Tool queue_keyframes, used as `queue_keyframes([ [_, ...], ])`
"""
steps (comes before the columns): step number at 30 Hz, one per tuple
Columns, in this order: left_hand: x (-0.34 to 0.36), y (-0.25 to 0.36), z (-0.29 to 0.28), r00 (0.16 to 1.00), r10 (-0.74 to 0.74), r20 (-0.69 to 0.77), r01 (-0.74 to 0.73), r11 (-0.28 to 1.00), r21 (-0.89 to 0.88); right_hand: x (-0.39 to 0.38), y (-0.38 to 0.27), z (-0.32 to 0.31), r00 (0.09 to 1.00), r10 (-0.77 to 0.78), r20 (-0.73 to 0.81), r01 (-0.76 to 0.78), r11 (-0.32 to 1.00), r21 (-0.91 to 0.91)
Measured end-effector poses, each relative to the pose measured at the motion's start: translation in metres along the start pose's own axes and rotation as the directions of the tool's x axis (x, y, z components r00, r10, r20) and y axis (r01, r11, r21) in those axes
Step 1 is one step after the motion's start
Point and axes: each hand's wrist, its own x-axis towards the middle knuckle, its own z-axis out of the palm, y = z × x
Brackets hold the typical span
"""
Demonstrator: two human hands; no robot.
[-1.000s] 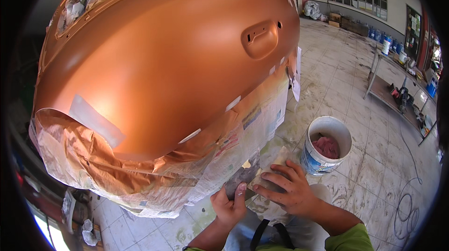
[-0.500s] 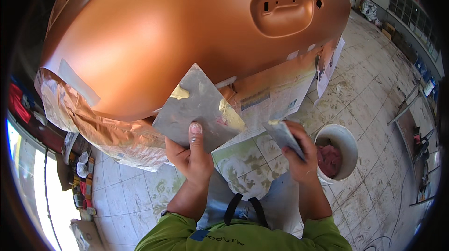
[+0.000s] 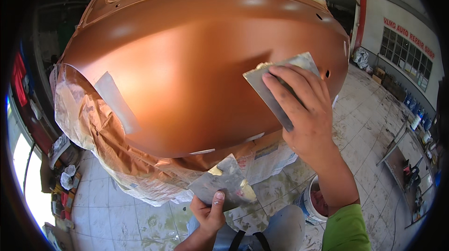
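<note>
In front of me is a large curved car body panel [image 3: 177, 73] in matte copper-orange. My right hand [image 3: 311, 110] is closed on a flat grey putty spreader [image 3: 267, 95], its fingers spread over the plate; yellowish putty shows along its upper edge. The spreader lies at or just over the panel's right part; I cannot tell if it touches. Lower down, my left hand [image 3: 209, 216] grips a grey metal mixing plate [image 3: 220, 183], thumb on top. A lump of pale yellow putty [image 3: 247, 190] sits at its right corner, with a smaller dab near the top.
Crumpled masking paper [image 3: 100, 134] hangs below the panel, and a pale grey strip [image 3: 117, 103] marks its left side. A white bucket [image 3: 309, 204] with reddish stuff inside stands by my right forearm. Farther right is a metal rack [image 3: 397, 157]; boxes and clutter [image 3: 65, 190] line the left.
My right hand with the spreader has moved up and forward from beside the bucket to the panel. The left hand and mixing plate appear lower as the view has tilted up.
</note>
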Motion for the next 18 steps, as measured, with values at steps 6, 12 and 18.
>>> queue_keyframes([
  [6,0.0,0.01,-0.032,0.998,-0.03,0.059,0.033,0.999,-0.041,0.055,-0.024,0.047,1.0,-0.01,-0.019,0.01,1.0,-0.006],
  [12,0.011,0.024,-0.051,0.994,-0.046,0.097,0.048,0.999,-0.016,0.09,-0.019,0.054,0.999,0.032,-0.013,-0.033,0.996,-0.081],
  [18,0.017,0.03,-0.053,0.99,-0.073,0.117,0.08,0.996,-0.049,0.088,-0.022,0.047,0.997,0.029,0.072,-0.022,0.996,-0.087],
])
